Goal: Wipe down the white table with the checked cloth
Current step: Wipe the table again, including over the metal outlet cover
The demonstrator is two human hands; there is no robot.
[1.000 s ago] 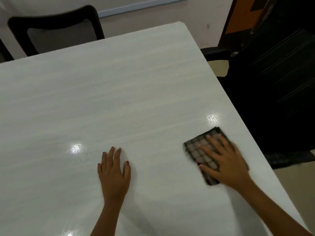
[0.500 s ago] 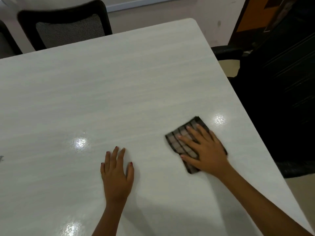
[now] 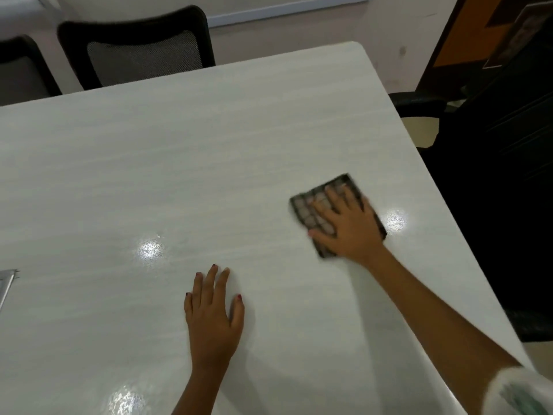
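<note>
The white table (image 3: 179, 163) fills most of the head view. A folded dark checked cloth (image 3: 311, 209) lies flat on it toward the right side. My right hand (image 3: 348, 226) presses on the cloth with fingers spread and straight, covering its right half. My left hand (image 3: 214, 314) rests flat on the table near the front middle, fingers straight, holding nothing.
Two black mesh-backed chairs (image 3: 143, 49) stand behind the table's far edge. A large black chair (image 3: 502, 175) sits close along the right edge. A metal object (image 3: 7, 280) pokes in at the left edge of the view.
My right hand has slid the cloth away from me and to the left across the table. My left hand has stayed flat in place.
</note>
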